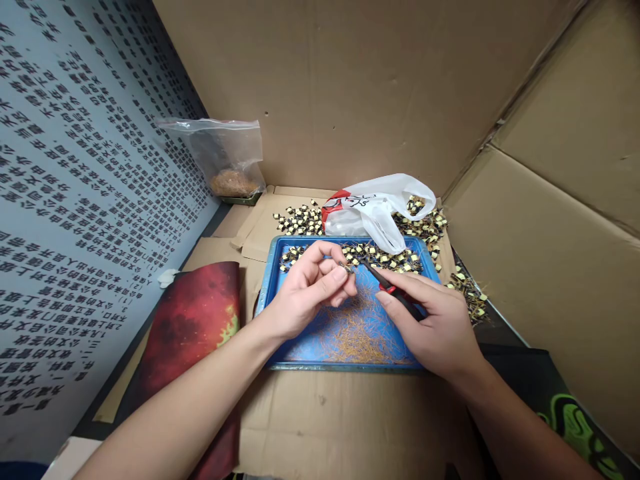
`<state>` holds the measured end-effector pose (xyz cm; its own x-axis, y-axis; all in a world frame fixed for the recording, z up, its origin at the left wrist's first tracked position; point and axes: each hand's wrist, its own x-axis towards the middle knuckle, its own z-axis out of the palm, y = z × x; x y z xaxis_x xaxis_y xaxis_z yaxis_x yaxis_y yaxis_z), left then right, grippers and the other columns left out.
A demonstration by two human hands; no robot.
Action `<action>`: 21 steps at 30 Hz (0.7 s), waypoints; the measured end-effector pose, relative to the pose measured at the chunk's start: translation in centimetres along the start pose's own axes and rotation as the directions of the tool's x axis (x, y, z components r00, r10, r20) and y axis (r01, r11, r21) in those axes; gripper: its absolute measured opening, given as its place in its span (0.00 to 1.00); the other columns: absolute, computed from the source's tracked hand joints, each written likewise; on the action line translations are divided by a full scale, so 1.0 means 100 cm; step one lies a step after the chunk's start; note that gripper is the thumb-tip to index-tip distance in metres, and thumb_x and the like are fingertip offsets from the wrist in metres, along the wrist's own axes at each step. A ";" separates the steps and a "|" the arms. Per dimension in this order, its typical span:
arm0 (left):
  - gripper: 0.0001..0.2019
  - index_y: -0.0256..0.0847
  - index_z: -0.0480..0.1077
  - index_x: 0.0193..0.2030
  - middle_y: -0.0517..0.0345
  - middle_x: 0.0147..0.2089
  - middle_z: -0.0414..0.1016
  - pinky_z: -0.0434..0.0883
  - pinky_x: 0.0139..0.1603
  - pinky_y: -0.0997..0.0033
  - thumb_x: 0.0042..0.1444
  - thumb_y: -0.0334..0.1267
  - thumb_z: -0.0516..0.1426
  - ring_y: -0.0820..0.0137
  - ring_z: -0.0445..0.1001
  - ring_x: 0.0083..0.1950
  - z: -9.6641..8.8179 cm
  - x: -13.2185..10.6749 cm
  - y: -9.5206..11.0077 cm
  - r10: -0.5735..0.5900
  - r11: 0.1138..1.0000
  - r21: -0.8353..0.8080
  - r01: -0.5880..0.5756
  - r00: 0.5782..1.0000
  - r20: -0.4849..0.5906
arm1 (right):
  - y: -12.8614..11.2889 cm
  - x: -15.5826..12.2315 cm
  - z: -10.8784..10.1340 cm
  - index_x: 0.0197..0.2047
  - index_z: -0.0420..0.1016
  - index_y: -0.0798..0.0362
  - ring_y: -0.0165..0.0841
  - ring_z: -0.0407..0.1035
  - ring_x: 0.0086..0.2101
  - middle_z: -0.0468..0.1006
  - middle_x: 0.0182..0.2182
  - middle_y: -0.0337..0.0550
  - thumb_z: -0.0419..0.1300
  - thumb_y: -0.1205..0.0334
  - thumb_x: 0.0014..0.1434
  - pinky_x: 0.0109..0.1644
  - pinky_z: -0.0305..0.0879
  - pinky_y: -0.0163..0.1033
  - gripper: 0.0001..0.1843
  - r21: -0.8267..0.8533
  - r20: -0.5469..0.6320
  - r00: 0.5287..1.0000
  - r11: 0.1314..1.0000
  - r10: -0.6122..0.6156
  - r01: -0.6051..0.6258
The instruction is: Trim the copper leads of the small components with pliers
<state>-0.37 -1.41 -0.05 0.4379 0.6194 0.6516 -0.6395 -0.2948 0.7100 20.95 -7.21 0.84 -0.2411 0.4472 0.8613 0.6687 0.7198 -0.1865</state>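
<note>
Above the tray (301, 351), our left hand (314, 283) pinches a small part (346, 267) while our right (443, 323) closes round pliers (411, 306), whose tips could nick us if that pinch slips.

The tray (305, 348) is blue, the hand tool (393, 291) apparently black-and-red.

The left hand (314, 283) is bare, with slender fingers (325, 249); the left forearm (200, 393) is bare too, tapering forward. The right hand (443, 323) and right forearm (520, 420) are likewise uncovered.
</note>
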 end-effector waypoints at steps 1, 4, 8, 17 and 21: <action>0.14 0.41 0.67 0.49 0.57 0.34 0.79 0.64 0.31 0.77 0.68 0.42 0.66 0.78 0.67 0.27 0.000 0.000 0.000 -0.004 1.000 0.000 0.004 1.000 0.003 | -0.001 0.000 0.000 0.59 0.85 0.54 0.41 0.85 0.44 0.89 0.48 0.51 0.66 0.64 0.70 0.47 0.83 0.43 0.17 -0.001 0.007 1.000 1.000 -0.012 0.012; 0.13 0.41 0.67 0.49 0.58 0.34 0.79 0.63 0.31 0.77 0.69 0.42 0.66 0.78 0.67 0.27 0.000 0.000 0.000 -0.007 1.000 0.000 0.007 1.000 0.014 | -0.003 0.001 0.001 0.59 0.85 0.55 0.39 0.84 0.43 0.89 0.47 0.51 0.65 0.66 0.69 0.47 0.83 0.42 0.17 0.010 0.026 0.999 0.999 -0.041 0.041; 0.12 0.40 0.66 0.49 0.58 0.35 0.79 0.64 0.31 0.77 0.70 0.41 0.65 0.79 0.67 0.28 0.001 0.000 -0.001 0.011 1.000 -0.006 -0.011 0.999 0.040 | -0.006 0.001 0.003 0.58 0.85 0.58 0.37 0.84 0.42 0.89 0.46 0.51 0.66 0.67 0.69 0.48 0.82 0.40 0.16 0.023 0.000 0.999 0.999 -0.041 0.041; 0.12 0.41 0.64 0.50 0.58 0.36 0.79 0.65 0.32 0.77 0.71 0.40 0.64 0.78 0.68 0.29 0.001 -0.002 -0.002 0.019 1.000 -0.018 -0.018 0.998 0.062 | -0.006 0.000 0.003 0.57 0.87 0.57 0.40 0.87 0.43 0.90 0.48 0.52 0.65 0.67 0.69 0.47 0.84 0.40 0.15 0.028 -0.005 0.999 0.999 -0.034 0.034; 0.13 0.41 0.63 0.50 0.58 0.36 0.79 0.65 0.33 0.77 0.71 0.39 0.64 0.78 0.68 0.29 0.003 -0.001 -0.001 0.018 0.999 -0.034 -0.016 0.998 0.068 | -0.005 0.001 0.004 0.57 0.87 0.56 0.40 0.87 0.44 0.90 0.49 0.51 0.65 0.68 0.69 0.50 0.84 0.40 0.16 0.032 -0.006 0.999 0.998 -0.051 0.051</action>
<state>-0.19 -1.68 -0.14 0.4683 0.5629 0.6810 -0.6674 -0.2797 0.6902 20.31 -7.34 0.82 -0.2704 0.4066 0.8727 0.6325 0.7584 -0.1573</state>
